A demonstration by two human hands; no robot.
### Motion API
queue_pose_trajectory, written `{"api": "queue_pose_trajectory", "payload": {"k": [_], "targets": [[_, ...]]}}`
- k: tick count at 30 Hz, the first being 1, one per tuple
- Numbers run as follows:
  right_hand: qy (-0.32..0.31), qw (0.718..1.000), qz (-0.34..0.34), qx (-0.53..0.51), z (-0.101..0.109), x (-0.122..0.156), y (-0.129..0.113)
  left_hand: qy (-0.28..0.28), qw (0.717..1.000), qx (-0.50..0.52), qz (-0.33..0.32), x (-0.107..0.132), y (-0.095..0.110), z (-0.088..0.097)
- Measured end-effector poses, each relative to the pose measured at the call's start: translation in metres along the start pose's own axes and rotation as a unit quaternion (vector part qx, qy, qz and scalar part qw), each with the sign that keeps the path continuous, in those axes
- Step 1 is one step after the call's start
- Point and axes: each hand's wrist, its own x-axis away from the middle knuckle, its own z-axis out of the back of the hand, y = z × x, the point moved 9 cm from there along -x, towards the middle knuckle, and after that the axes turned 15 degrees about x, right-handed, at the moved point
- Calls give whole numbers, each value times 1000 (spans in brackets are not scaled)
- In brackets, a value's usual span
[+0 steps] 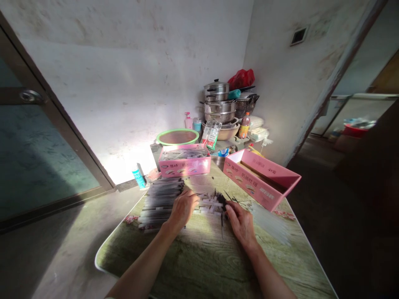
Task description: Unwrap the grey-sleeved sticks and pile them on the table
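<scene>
My left hand (184, 207) has its fingers pinched on the left end of a thin pale strip (210, 203), over the middle of the table. At the strip's other end, my right hand (240, 222) is closed beside a tuft of thin black sticks (222, 200); what its fingers hold is hidden. Loose white strips and dark sticks lie scattered between and behind both hands. Left of my left hand lies a broad stack of slim, clear-sleeved dark sticks (160, 203). To the right of my right hand, clear plastic sleeves (271, 224) are spread flat.
A pink box (185, 167) full of sleeved pieces stands at the table's (218, 265) back. Another pink box (249, 185), tilted towards me, shows a brown inside at right. Behind are a green-rimmed basin (177, 130), stacked steel pots (220, 110) and a bottle (245, 125).
</scene>
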Motion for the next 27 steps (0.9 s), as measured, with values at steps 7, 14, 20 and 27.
{"api": "queue_pose_trajectory", "payload": {"k": [7,14,20,27], "targets": [[-36,938,-161,-305,-12,0,30,44,987,131,-82,-11,11,-18],[-38,910,-193,-366,-11,0,36,39,973,225,-34,-11,-17,-24],[-45,907,-190,-374,-16,1,38,0,957,288,30,-10,-27,-36],[-71,901,-202,-377,-21,1,39,-48,931,352,88,-2,-31,-54]]}}
